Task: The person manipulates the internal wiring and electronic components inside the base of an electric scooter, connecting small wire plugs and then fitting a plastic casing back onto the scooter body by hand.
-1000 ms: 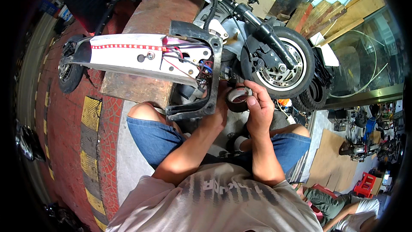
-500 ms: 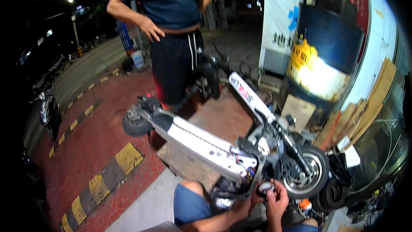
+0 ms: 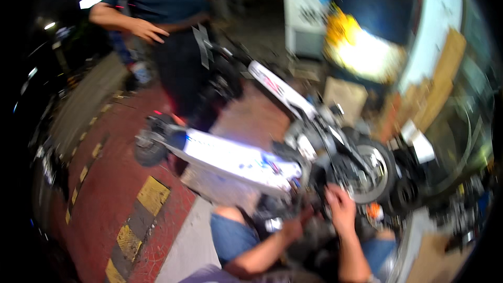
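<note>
The picture is smeared by motion. My right hand (image 3: 340,204) is raised with curled fingers beside the front wheel of a white-and-black scooter; what they hold is too blurred to make out. My left hand (image 3: 296,222) is lower and further left, near dark parts under the end of the scooter's deck (image 3: 230,160), its fingers smeared. The white stem (image 3: 277,86) slants up-left from the front fork and wheel (image 3: 374,173). Exposed wires show faintly at the deck's right end.
A person (image 3: 175,73) in dark clothes stands beyond the scooter, hand at waist. A drum (image 3: 367,42), wooden boards (image 3: 443,73) and spare tyres (image 3: 403,194) are at the right. A yellow-and-black strip (image 3: 152,194) crosses red paving (image 3: 105,188). Loose parts (image 3: 466,220) lie lower right.
The view has lifted from my lap, bringing the standing person and drum into sight. My hands, earlier together at a black tape roll, appear further apart; the roll is no longer distinguishable.
</note>
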Demonstrator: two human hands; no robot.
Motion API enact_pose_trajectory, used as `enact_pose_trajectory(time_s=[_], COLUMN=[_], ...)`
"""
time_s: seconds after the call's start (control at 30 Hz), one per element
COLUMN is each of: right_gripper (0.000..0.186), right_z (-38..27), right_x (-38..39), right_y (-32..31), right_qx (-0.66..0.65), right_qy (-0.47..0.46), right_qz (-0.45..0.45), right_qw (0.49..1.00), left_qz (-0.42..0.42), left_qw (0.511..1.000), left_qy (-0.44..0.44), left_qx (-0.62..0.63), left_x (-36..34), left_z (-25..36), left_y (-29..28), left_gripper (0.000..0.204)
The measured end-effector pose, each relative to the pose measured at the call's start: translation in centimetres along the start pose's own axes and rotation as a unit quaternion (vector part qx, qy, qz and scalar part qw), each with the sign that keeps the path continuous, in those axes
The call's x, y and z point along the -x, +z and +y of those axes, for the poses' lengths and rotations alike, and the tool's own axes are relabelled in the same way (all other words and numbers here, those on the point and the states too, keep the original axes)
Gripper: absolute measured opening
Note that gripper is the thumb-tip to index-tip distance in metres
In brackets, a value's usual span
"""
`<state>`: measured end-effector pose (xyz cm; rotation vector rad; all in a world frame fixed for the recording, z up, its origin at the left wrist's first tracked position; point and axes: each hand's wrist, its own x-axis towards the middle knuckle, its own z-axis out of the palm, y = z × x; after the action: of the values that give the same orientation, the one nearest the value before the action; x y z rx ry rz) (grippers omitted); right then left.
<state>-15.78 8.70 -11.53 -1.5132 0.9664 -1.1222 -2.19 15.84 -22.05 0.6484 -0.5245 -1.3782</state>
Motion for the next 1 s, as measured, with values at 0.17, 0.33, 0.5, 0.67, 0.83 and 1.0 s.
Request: enact_pose_trajectory(time_s=[0.17, 0.33, 0.5, 0.67, 0.83, 1.0], right_gripper=[0.019, 0.015, 0.019, 0.017, 0.019, 0.022], right_z=[1.2, 0.9, 1.5, 1.8, 1.2, 1.8], right_x=[-3.5, -4.3, -3.5, -3.7, -3.2, -3.0], right_y=[-0.7, -1.5, -0.5, -0.1, 0.2, 0.0], right_qx=[-0.046, -0.036, 0.07, 0.129, 0.08, 0.039], right_qy=[0.214, 0.159, 0.022, -0.081, 0.021, 0.023], right_qz=[-0.156, -0.19, -0.156, -0.143, -0.163, -0.17], right_qw=[0.963, 0.968, 0.985, 0.978, 0.983, 0.984], left_qz=[-0.014, -0.058, -0.015, 0.014, -0.016, -0.009], left_qw=[1.0, 0.998, 1.0, 0.995, 0.992, 0.991], left_qy=[0.018, 0.01, 0.014, 0.059, 0.054, 0.042], left_qx=[-0.002, 0.016, 0.0, -0.074, -0.11, -0.126], left_x=[0.3, -0.2, 0.3, -0.3, -0.9, -0.9], left_z=[1.5, 2.4, 2.5, 2.8, 3.7, 4.0], left_y=[-0.1, 0.4, 1.5, 1.4, 0.5, 0.3], left_gripper=[0.064, 0.078, 0.071, 0.066, 0.068, 0.071])
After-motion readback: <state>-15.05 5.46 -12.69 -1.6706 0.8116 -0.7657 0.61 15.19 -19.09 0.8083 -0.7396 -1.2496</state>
